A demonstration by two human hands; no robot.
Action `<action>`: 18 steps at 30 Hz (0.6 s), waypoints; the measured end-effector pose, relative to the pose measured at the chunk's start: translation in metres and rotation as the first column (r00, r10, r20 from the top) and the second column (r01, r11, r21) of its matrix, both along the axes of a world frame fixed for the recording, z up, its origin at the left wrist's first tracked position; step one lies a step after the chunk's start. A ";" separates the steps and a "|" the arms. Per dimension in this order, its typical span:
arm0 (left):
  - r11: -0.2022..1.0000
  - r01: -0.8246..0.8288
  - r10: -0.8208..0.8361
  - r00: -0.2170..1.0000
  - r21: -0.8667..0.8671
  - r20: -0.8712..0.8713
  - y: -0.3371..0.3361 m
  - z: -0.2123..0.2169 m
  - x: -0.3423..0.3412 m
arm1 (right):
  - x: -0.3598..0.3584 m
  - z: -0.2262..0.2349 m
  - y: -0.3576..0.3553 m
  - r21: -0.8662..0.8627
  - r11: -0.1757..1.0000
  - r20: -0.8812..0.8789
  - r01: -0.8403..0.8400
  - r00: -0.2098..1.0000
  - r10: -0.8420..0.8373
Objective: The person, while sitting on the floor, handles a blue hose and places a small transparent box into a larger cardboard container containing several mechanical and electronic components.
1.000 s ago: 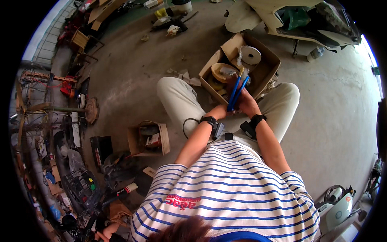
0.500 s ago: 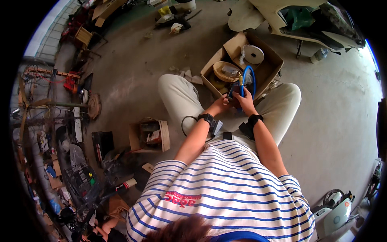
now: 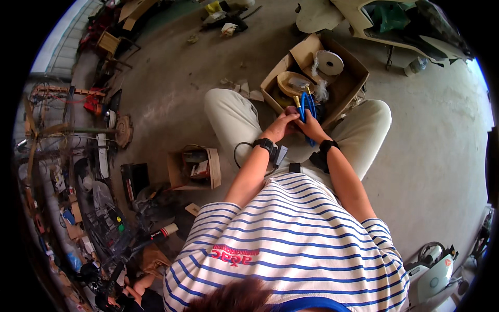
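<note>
Raised since earlier, blue hose (image 3: pixel 306 106) loops up between both hands (image 3: pixel 299 126), gripped by each.

The open cardboard box (image 3: pixel 347 88) sits on the concrete floor (image 3: pixel 171 93) between the person's knees, just ahead of both hands. Its raised flaps wall off the far and side edges, so the way in is from above or over the near rim. Inside it, a white tape roll (image 3: pixel 330 63), a tan coil (image 3: pixel 291 83) and loose bits crowd the bottom. Left of the box the floor lies open up to a smaller box (image 3: pixel 195 167); right of it, bare floor runs wide.
</note>
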State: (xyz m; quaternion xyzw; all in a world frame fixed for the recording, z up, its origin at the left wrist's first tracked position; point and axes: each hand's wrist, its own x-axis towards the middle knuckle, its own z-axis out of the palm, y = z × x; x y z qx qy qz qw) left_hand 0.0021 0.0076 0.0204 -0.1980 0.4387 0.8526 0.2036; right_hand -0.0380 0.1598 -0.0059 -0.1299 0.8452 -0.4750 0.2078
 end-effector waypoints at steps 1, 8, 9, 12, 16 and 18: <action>1.000 0.002 -0.002 1.000 0.002 0.002 0.003 -0.002 0.003 | 0.002 0.002 0.000 -0.039 0.995 -0.015 -0.089 0.996 0.088; 0.886 0.042 -0.081 0.995 -0.462 -0.065 -0.004 -0.035 0.002 | 0.006 0.010 -0.002 -0.120 0.948 -0.021 -0.295 0.955 0.295; 0.921 -0.028 -0.019 0.993 -0.389 -0.117 -0.003 -0.031 -0.002 | 0.004 0.009 -0.002 -0.184 0.954 0.025 -0.238 0.969 0.246; 0.944 -0.157 0.121 0.983 -0.291 -0.139 0.001 -0.027 -0.003 | 0.008 0.008 -0.001 -0.313 0.940 0.105 -0.133 0.979 0.174; 0.982 -0.182 0.173 0.974 -0.046 -0.144 -0.011 -0.035 -0.005 | 0.010 0.017 -0.007 -0.292 0.956 0.142 -0.037 0.987 0.081; 0.977 -0.212 0.208 0.965 -0.005 -0.158 -0.009 -0.032 -0.007 | 0.006 0.020 -0.005 -0.257 0.966 0.206 -0.005 0.977 0.060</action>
